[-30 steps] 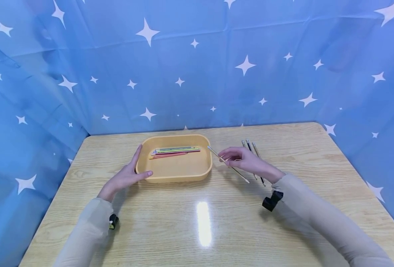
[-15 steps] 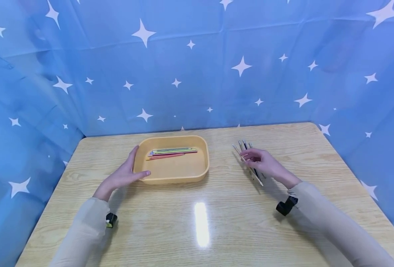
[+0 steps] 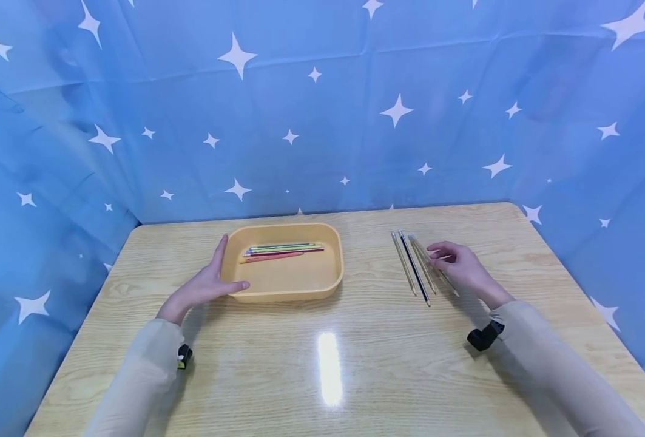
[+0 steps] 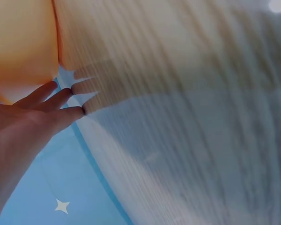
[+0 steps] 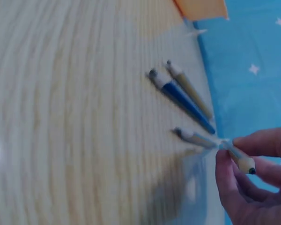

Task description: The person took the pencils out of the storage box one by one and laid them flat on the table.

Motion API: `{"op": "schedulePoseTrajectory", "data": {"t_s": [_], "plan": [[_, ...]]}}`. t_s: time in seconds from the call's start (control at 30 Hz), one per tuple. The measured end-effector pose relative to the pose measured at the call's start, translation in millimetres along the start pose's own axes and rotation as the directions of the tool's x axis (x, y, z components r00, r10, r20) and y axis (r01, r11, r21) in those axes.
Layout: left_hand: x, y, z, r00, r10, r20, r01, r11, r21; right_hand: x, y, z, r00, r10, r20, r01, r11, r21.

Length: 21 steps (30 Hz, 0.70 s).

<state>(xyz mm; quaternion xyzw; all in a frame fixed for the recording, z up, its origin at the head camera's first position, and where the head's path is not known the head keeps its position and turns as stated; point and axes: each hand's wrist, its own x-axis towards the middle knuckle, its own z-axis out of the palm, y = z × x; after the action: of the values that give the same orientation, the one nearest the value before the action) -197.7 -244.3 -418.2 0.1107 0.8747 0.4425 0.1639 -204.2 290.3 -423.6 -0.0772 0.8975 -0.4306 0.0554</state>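
My right hand [image 3: 461,267] pinches a gold pencil [image 5: 241,159] between thumb and fingertips, low over the table at the right end of a row of pencils. Beside it lie two more gold pencils, one on the left [image 3: 403,261] and one nearest the hand [image 3: 425,267]. A dark blue pencil [image 3: 415,269] lies between those two. At the left end of an orange-yellow tray [image 3: 285,296], my left hand [image 3: 202,288] touches the wall with spread, fairly straight fingers, its thumb at the front rim. In the left wrist view the fingertips partly hide behind the tray.
Several coloured pencils [image 3: 284,248] in blue, yellow-green, dark red and orange lie side by side in the tray. A blue curtain [image 3: 322,121] with white stars hangs behind the wooden table [image 3: 256,376]. Light glares off the tabletop [image 3: 330,367].
My right hand has carried the gold pencil rightward from beside the tray, across the other pencils, to their right side. My left hand stays at the tray.
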Motion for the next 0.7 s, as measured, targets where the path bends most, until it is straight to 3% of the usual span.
{"op": "schedulePoseTrajectory", "data": {"t_s": [0.27, 0.7], "plan": [[1.5, -1.1, -0.1, 1.000, -0.015, 0.019, 0.014, 0.998, 0.067, 2, 6, 1, 0.999, 0.025, -0.032, -0.028, 0.995, -0.095], [2.4, -2.6, -1.0, 0.999, -0.035, 0.024, 0.034, 0.999, 0.041, 11, 5, 7, 0.999, 0.013, -0.052, -0.025, 0.972, -0.232]]}}
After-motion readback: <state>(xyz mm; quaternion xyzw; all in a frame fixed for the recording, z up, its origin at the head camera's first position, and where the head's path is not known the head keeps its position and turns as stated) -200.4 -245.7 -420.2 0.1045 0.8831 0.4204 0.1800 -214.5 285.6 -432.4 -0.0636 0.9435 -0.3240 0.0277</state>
